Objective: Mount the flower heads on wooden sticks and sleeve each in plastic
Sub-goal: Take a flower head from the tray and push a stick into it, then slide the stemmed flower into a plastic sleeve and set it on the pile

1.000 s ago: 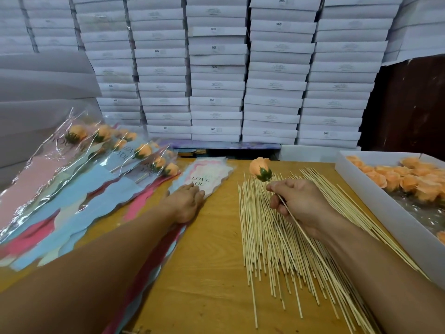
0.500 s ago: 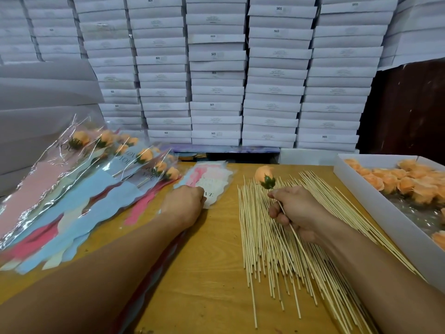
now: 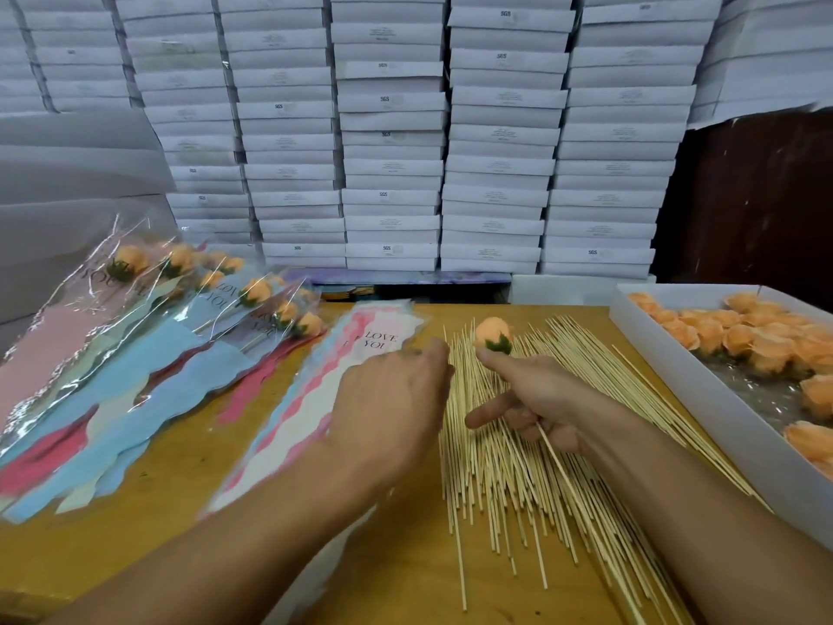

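Flower head (image 3: 492, 334), peach with green calyx, mounted on a wooden stick (image 3: 559, 471); stick gripped in the right hand (image 3: 536, 399), bloom raised just above the loose sticks (image 3: 505, 466) spread on the wooden table (image 3: 396, 566). Left hand (image 3: 392, 394), blurred, lying on a printed plastic sleeve (image 3: 360, 358) beside the sticks; whether it pinches the sleeve cannot be told. Sleeved flowers (image 3: 148, 309) piled far left. White tray (image 3: 703, 394) of loose peach heads far right. Stacked white boxes (image 3: 387, 128) behind.
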